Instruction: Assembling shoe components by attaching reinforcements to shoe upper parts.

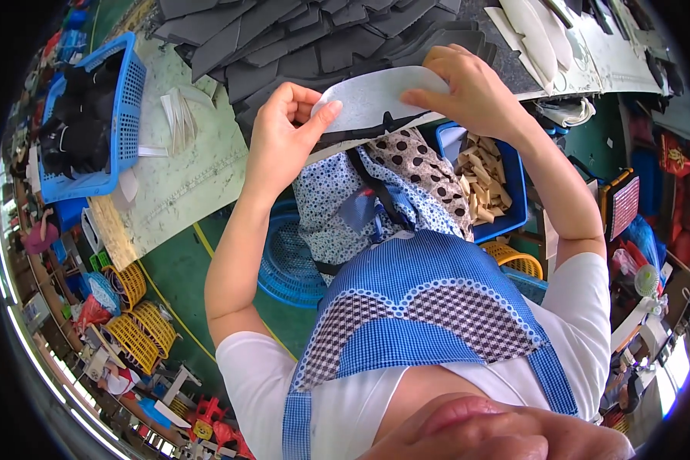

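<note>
Between both hands I hold a pale, curved sheet piece (372, 98) over the front edge of the table. My left hand (290, 126) pinches its left end between thumb and fingers. On the other end, my right hand (468, 88) is closed with its thumb lying on the upper face. A black cut piece (383, 125) shows along the lower edge of the pale sheet; whether the two are joined I cannot tell. Just beyond my hands lies a large heap of dark grey cut pieces (307, 46).
A blue basket (133, 100) of black pieces stands on the table (184, 172) at left. White pieces (521, 38) lie at far right. Below the table are a blue bin (516, 165) with tan pieces, a round blue basket (284, 264) and yellow baskets (142, 337).
</note>
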Action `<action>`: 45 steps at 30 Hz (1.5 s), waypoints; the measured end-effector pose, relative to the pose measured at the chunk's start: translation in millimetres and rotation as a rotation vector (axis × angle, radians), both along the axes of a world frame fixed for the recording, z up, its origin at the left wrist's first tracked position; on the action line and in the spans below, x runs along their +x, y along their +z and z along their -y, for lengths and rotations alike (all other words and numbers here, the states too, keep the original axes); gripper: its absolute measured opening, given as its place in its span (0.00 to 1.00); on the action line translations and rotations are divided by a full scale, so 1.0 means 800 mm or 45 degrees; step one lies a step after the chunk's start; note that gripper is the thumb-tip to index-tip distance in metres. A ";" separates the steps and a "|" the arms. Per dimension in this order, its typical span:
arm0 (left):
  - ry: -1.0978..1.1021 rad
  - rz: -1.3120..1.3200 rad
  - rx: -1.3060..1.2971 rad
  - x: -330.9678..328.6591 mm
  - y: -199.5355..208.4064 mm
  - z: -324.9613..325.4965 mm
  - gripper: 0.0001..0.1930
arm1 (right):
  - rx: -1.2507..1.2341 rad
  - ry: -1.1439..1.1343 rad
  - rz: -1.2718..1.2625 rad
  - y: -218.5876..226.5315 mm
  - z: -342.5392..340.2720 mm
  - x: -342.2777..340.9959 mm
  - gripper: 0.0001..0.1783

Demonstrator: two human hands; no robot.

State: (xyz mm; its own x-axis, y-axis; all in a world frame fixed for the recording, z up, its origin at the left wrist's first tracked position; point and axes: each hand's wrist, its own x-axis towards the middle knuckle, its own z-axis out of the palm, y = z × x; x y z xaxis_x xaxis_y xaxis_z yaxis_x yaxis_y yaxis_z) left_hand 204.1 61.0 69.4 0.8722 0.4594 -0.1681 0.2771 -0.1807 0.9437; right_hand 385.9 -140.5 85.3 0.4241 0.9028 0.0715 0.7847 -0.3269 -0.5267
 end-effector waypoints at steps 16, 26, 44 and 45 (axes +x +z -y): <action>-0.608 0.340 1.356 -0.001 0.019 0.047 0.33 | -0.074 0.069 0.205 0.000 -0.029 0.008 0.24; -0.314 0.437 1.327 0.126 0.055 -0.187 0.21 | 0.006 -0.358 -0.025 -0.002 0.032 0.045 0.27; -0.680 0.450 1.549 0.011 -0.004 0.062 0.15 | 0.315 -0.969 0.544 -0.061 0.128 0.172 0.11; -0.622 0.426 1.517 0.009 -0.009 0.067 0.20 | 0.448 -0.878 0.768 -0.056 0.127 0.174 0.10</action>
State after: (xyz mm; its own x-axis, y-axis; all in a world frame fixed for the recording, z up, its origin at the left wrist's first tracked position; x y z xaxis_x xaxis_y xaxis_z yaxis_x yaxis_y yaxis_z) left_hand 211.7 7.7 62.5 0.9086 -0.1947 0.3695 -0.2652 -0.9524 0.1501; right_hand 525.3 -242.4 40.7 0.6543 0.3564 0.6669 0.6500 -0.7157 -0.2553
